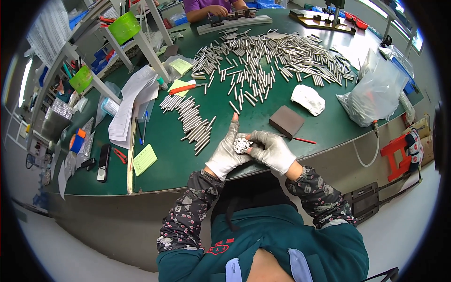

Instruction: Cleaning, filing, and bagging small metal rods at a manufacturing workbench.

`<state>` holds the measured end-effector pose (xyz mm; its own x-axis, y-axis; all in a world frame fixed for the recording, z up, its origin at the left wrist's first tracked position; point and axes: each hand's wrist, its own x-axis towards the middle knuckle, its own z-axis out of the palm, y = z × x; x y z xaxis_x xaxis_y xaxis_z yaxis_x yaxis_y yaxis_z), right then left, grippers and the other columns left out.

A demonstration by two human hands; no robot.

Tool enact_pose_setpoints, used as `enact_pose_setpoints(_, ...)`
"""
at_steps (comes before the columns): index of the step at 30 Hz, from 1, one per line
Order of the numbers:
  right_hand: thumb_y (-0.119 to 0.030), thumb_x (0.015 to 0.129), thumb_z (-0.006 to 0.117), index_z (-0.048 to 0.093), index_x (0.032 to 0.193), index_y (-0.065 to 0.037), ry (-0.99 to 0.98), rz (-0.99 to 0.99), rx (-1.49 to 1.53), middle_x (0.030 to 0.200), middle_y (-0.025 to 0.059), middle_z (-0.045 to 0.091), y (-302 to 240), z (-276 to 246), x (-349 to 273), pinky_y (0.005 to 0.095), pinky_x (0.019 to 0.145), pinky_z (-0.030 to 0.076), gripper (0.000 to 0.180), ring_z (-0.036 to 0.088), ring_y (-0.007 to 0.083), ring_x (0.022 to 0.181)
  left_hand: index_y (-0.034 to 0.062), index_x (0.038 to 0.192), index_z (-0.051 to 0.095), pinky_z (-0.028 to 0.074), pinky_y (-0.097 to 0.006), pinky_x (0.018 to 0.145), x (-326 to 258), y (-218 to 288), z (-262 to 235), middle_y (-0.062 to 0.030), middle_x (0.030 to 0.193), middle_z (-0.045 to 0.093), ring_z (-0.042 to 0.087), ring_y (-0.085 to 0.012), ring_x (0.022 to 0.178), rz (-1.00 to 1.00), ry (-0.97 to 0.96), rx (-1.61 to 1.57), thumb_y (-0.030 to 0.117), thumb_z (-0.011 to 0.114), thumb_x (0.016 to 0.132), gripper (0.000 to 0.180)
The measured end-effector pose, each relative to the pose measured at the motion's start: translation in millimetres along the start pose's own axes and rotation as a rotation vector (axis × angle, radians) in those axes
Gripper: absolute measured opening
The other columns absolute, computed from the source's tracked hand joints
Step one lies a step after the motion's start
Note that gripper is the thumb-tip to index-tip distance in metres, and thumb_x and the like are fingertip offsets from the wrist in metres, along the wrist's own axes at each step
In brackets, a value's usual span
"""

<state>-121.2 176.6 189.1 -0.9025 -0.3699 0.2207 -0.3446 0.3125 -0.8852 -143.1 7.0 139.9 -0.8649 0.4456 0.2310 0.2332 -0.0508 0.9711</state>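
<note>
At the near edge of the green bench (263, 101), the left hand (225, 152) and right hand (275, 150) (both gloved) close around one bundle of metal rods (242, 144), ends up, perhaps a dozen. Squaring the bundle seems underway; next calls for a firm grip. Hundreds of loose rods (263, 58) lie beyond.

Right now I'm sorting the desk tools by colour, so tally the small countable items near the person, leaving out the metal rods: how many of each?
Green sticky-note pads: 2
Red-handled cutters: 1
Red-handled knife: 1
Red pens: 1
Brown sanding blocks: 1
Black phones: 1
White crumpled cloths: 1
Total: 8
</note>
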Motion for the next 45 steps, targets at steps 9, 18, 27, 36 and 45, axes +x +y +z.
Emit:
enact_pose_setpoints(9,-0.012,0.072,0.067,0.058,0.098,0.0,0.145,0.036,0.055,0.071,0.0125,0.058,6,12,0,0.0276,0.06,0.046,0.03,0.057,0.0178,0.062,0.0246,0.141,0.008,0.044,-0.021,0.07,1,8,3,-0.0009,0.093,0.049,0.049,-0.0084,0.081,-0.021,0.04,-0.077,-0.001,0.072,0.067,0.101)
enact_pose_setpoints(18,-0.013,0.071,0.065,0.06,0.092,-0.001,0.225,0.046,0.006,0.072,0.0154,0.059,10,15,4,0.0314,0.06,0.045,0.024,0.058,0.0236,0.064,0.019,0.141,0.009,0.042,-0.022,0.078,6,16,5,-0.0012,0.099,0.051,0.047,-0.0087,0.084,-0.06,0.096,-0.019,0.002,0.073,0.065,0.101)
enact_pose_setpoints(27,-0.016,0.072,0.064,0.06,0.082,-0.003,0.275,0.035,-0.083,0.073,0.0153,0.06,2,14,6,0.0373,0.063,0.045,0.017,0.058,0.0307,0.07,0.0225,0.141,0.007,0.043,-0.02,0.067,11,19,6,0.0011,0.087,0.048,0.047,-0.0065,0.075,-0.097,0.121,0.005,-0.002,0.07,0.066,0.101)
enact_pose_setpoints(36,-0.012,0.069,0.067,0.062,0.082,-0.002,0.354,-0.112,-0.294,0.073,0.0146,0.059,-2,13,7,0.0339,0.061,0.045,0.017,0.057,0.0284,0.068,0.0218,0.141,0.009,0.042,-0.019,0.065,13,12,7,0.0014,0.083,0.048,0.045,-0.0062,0.069,-0.115,0.159,-0.027,-0.006,0.064,0.065,0.098)
enact_pose_setpoints(45,-0.013,0.071,0.064,0.065,0.085,-0.006,0.329,-0.142,-0.487,0.067,0.0117,0.054,-10,10,4,0.0367,0.06,0.044,0.016,0.055,0.0284,0.067,0.0185,0.141,0.013,0.042,-0.017,0.065,13,13,8,0.0031,0.082,0.048,0.045,-0.0037,0.07,-0.073,0.169,0.007,-0.004,0.067,0.067,0.094)
